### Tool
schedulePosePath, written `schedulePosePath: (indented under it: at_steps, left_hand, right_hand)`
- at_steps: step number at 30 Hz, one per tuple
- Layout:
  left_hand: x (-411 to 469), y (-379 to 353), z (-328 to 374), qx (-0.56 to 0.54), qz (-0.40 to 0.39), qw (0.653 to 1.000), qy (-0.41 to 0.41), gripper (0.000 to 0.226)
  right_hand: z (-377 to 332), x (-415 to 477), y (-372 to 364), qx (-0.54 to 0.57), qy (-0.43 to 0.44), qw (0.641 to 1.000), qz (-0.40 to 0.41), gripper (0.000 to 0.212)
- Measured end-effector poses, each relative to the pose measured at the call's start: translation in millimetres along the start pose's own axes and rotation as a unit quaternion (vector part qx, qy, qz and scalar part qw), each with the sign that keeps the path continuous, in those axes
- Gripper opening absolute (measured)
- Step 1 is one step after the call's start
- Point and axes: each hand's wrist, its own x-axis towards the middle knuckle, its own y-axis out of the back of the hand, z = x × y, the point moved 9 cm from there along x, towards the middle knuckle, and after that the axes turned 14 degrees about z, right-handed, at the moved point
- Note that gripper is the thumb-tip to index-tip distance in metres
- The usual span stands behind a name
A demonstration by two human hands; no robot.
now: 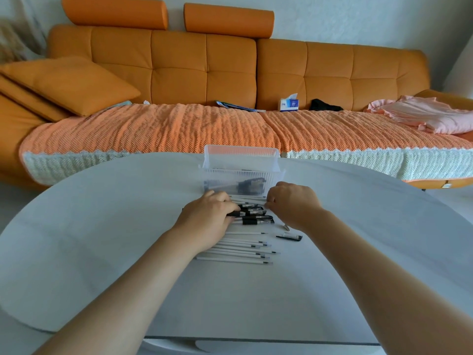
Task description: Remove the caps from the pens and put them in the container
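By the left hand, pens are gripped; whether anything is held by the right hand cannot be told.

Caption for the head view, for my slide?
Left hand grips capped pens on table, right hand alongside, container just beyond.

Single head-worn wide-angle view, looking forward and down across the white table toward the orange sofa. Close above the left hand and right hand at the pens, mid-frame; forearms enter from the bottom edge.
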Motion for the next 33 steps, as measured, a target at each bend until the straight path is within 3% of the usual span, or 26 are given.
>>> schedulePosePath:
  at_steps: [8,15,20,24,29,33]
  left_hand:
    - [1,3,1,-0.013,0.017,1.0,0.001,0.026]
    - [6,32,6,-0.003,0.143,0.989,-0.025,0.029]
    - [6,47,11,0.047,0.196,0.978,-0.054,0.028]
    - [5,45,8,0.029,0.175,0.984,-0.021,0.009]
    - [1,39,12,-0.002,0.144,0.99,0.0,0.012]
    - [-2,40,17,-0.012,0.128,0.992,0.009,0.018]
  right_hand:
    - [-3,0,3,-0.044,0.025,0.998,0.042,0.024]
    - [3,-4,24,0.085,-0.015,0.993,0.076,0.016]
    - [-3,-15,38,0.238,-0.02,0.966,0.095,0.004]
    - [-7,-24,42,0.297,-0.025,0.951,0.084,0.006]
    - [-17,-34,42,0.302,-0.021,0.952,0.042,0.023]
    - [-17,-38,44,0.311,-0.034,0.949,0.03,0.024]
